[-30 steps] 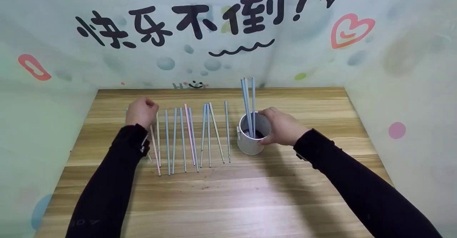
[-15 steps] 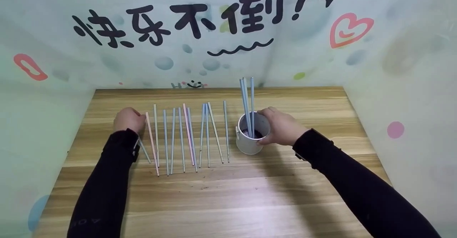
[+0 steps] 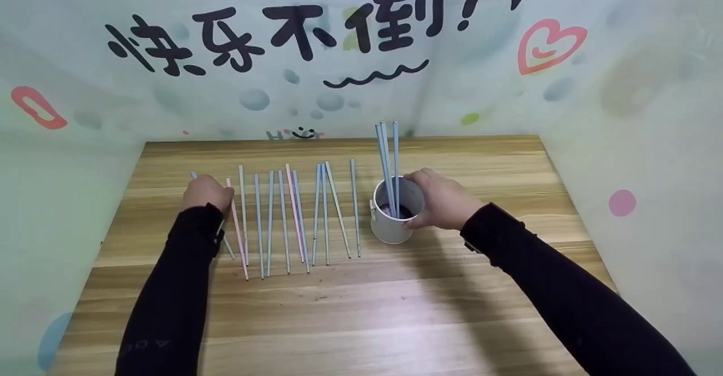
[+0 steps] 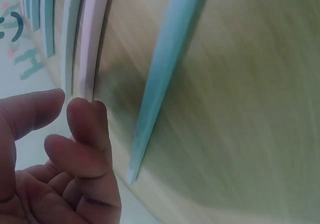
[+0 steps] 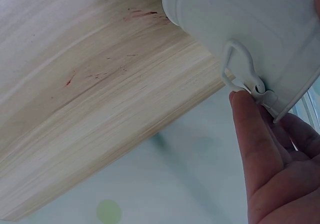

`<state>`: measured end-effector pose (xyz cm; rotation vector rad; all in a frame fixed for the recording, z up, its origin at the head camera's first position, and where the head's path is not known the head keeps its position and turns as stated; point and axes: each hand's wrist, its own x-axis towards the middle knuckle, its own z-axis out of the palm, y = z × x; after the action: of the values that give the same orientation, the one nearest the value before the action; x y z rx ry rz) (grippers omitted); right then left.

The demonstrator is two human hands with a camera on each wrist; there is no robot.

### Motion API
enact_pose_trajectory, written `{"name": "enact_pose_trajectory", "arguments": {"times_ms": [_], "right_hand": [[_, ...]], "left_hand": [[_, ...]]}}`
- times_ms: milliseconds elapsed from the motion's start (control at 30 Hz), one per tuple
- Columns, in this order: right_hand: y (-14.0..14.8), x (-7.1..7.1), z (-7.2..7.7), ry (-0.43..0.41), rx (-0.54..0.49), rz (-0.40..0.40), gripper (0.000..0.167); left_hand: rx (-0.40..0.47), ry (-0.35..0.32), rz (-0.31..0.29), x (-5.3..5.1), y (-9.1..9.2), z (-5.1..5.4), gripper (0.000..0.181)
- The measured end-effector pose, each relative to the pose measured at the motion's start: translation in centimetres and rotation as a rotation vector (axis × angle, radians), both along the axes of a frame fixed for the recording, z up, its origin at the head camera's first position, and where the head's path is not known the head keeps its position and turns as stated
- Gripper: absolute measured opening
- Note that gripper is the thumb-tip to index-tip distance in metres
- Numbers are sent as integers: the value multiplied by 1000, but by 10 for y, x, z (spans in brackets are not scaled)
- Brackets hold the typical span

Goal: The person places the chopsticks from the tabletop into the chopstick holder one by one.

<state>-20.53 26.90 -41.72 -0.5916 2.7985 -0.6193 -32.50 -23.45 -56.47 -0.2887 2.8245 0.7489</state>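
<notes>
My left hand (image 3: 207, 191) hovers by the leftmost chopsticks. In the left wrist view its thumb and fingers stand apart, with nothing between them. Fingertips lie close to the end of a pink chopstick (image 4: 94, 39); I cannot tell whether they touch. A blue chopstick (image 4: 160, 79) lies slanted on the other side, partly hidden under the hand in the head view. My right hand (image 3: 443, 198) grips the rim and side of a small white bucket (image 3: 390, 232), fingers near its handle loop (image 5: 240, 66). Several blue and pale chopsticks (image 3: 385, 158) stand tilted inside the bucket.
Several blue, pink and pale chopsticks (image 3: 284, 218) lie spread in a row on the wooden table (image 3: 339, 325), between left hand and bucket. A printed backdrop (image 3: 226, 105) rises behind the table and along both sides. Small dark specks mark the tabletop.
My left hand has moved left off the pale and pink chopsticks, then slightly back right. The right hand keeps its grip on the bucket. The head view has shifted slightly.
</notes>
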Motion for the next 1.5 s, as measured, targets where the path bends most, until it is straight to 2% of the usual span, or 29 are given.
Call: {"name": "enact_pose_trajectory", "arguments": {"times_ms": [67,167,233,400,467,567,667,700,733,900,933,967,1000,1100,1133,1300,1333,1367,1500], "right_hand": [[0,0,0,3,3,1,91],[-1,0,0,2,5,1,91],[-1,1,1,-1,6,0,91],[-1,2,2,2,14,-5,92],[-1,1,1,7,17,-4,92],[-2,1,-1,20,15,5,92],[-1,1,-2,36,14,15,90],[-1,1,-2,36,14,14,91],[-1,1,-2,34,15,13,91],[-1,2,1,18,21,2,93],[-1,2,1,16,21,1,92],[-1,2,1,15,20,1,92],[-1,2,1,15,19,2,92],[-1,2,1,12,18,1,93],[-1,2,1,12,19,2,93],[-1,1,0,14,20,5,94],[-1,1,-1,15,18,5,93],[-1,1,-1,15,15,5,93],[-1,1,0,10,2,4,92]], "left_hand": [[0,0,-1,-3,0,-6,40],[4,1,-2,-1,5,-3,42],[12,5,-14,4,9,4,44],[44,9,-23,24,29,38,40],[41,1,-13,28,34,46,35],[32,-15,-8,29,36,48,31],[34,-29,-17,27,35,46,32],[36,-35,-18,25,34,44,31],[37,-30,-18,21,31,37,32],[34,-9,-14,23,35,39,28],[39,2,-12,22,34,35,28],[42,0,-8,25,37,40,28],[46,1,-8,20,33,32,28],[51,-7,-9,15,31,27,28],[45,3,-13,13,29,23,28],[27,4,-7,27,39,43,30],[32,6,-3,30,41,47,31],[42,-2,7,36,45,56,32],[73,-10,34,44,49,70,36]]}}
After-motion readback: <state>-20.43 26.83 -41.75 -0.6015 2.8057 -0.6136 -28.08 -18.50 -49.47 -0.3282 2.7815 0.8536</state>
